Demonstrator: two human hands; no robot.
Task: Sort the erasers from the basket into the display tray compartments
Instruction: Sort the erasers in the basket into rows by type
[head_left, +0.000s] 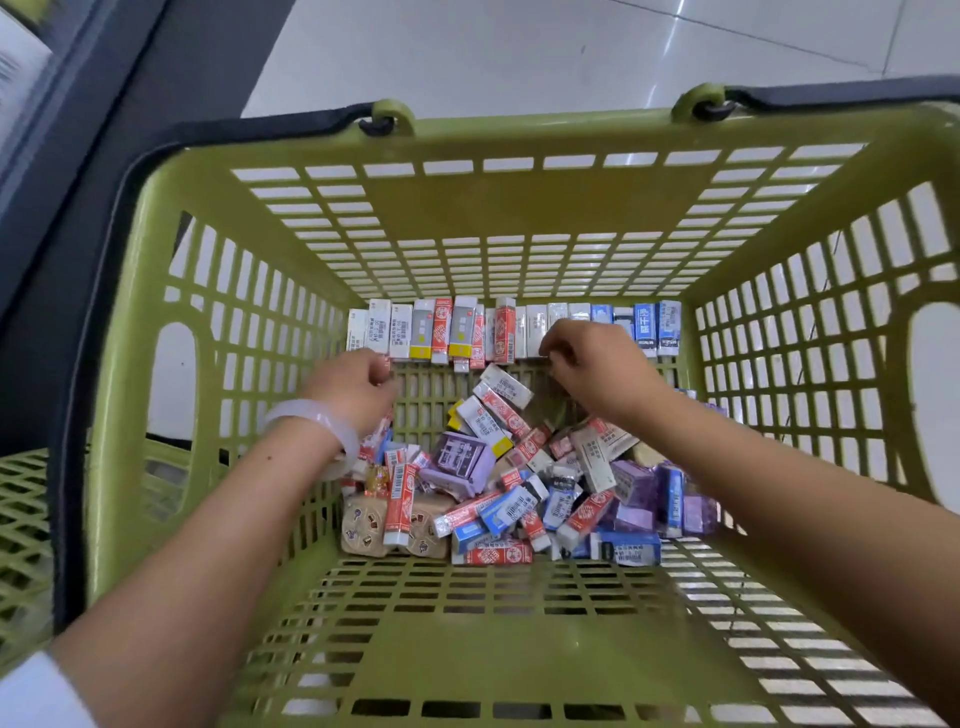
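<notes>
A green slatted basket (519, 135) fills the view. Along its far wall stands a neat row of erasers (467, 330) in white, red and blue sleeves. A loose heap of erasers (519, 488) in red, blue, purple and white wrappers lies on the basket floor. My left hand (353, 384), with a pale bangle on the wrist, hovers just below the row's left end, fingers curled. My right hand (592, 364) reaches to the row's middle, fingertips bent against the white erasers. Whether either hand holds an eraser is hidden by the fingers. No display tray is in view.
Two beige patterned blocks (363, 525) lie at the heap's near left. A second green basket (21, 519) sits at the left edge. Dark handles (831, 96) hang over the rim. Pale floor tiles (519, 47) lie beyond.
</notes>
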